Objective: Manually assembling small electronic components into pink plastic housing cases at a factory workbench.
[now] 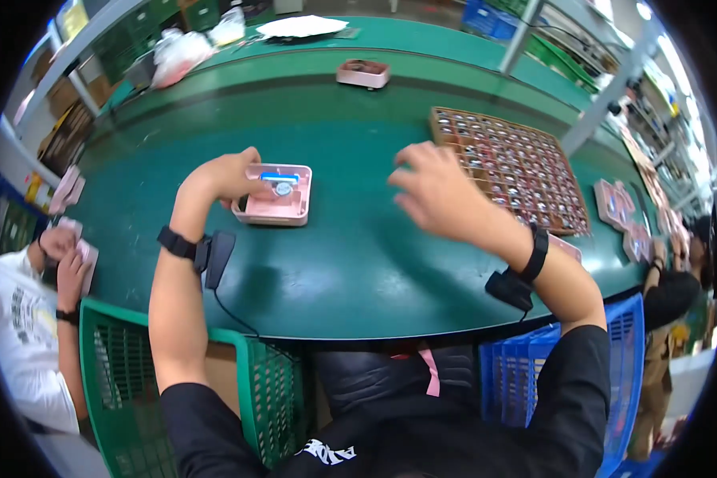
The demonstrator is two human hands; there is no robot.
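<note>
My left hand [229, 177] grips the left side of a shallow pink plastic housing [283, 210] on the green table, with its thumb reaching inside. Within the housing lie a blue strip-like part [280, 178] and a small round silvery part [283, 189]. To the right, my right hand [434, 190] is raised over the table, slightly blurred, its fingers bent and apart with nothing visible between them. It is nearest to a brown divided box [514, 163] filled with rows of small reddish and metallic parts.
Another pink housing [363, 74] sits at the far middle. More pink shells [616, 203] lie at the right, near a person. A second person works at the left. A green crate [251, 374] and a blue crate [625, 374] flank me below the table edge. Metal posts [522, 36] rise behind.
</note>
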